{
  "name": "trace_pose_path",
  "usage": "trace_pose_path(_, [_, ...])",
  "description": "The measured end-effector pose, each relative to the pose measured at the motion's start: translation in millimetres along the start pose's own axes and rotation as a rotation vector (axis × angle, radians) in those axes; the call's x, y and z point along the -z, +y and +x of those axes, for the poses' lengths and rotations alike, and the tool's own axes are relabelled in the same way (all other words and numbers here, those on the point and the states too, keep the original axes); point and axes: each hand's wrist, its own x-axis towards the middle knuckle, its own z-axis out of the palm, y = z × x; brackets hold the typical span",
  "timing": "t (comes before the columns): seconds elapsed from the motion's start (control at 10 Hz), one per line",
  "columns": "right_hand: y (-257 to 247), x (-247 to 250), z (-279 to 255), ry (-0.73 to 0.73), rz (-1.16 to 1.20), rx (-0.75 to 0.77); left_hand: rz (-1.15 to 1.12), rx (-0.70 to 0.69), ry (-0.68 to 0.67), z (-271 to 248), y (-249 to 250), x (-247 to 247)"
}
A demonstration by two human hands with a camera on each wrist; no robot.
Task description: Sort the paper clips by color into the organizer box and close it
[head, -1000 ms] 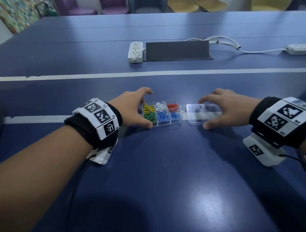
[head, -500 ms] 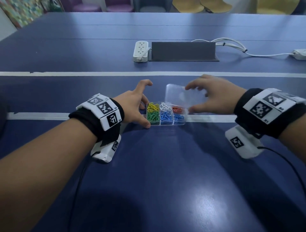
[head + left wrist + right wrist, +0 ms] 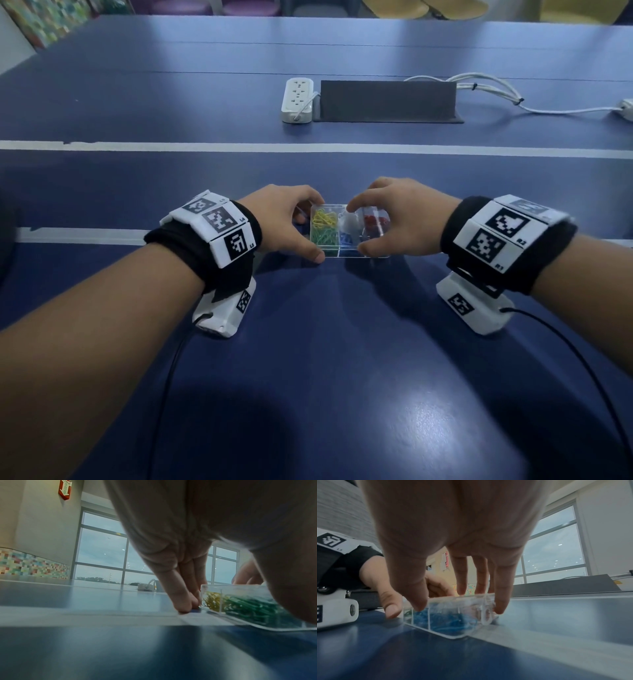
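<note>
Clear rigid plastic organizer box point(image 3: 349, 230) on table point(image 3: 342, 342), light and slippery; left hand point(image 3: 284, 219) fingers curled on its left end, right hand point(image 3: 394, 219) fingers pinching lid down at right end – squeeze edges, don't flex

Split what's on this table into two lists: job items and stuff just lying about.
Job: organizer box; yellow clips; green clips; blue clips; left hand; right hand.

Lying about: power strip; dark panel; white cables.
</note>
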Motion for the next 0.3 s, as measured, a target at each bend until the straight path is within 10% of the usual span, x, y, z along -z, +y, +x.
trace_pose_path(0.3, [1.6, -5.5, -0.2, -0.009, 0.008, -0.014, 0.127, 0.028, -0.024, 5.3, 7.6, -0.8])
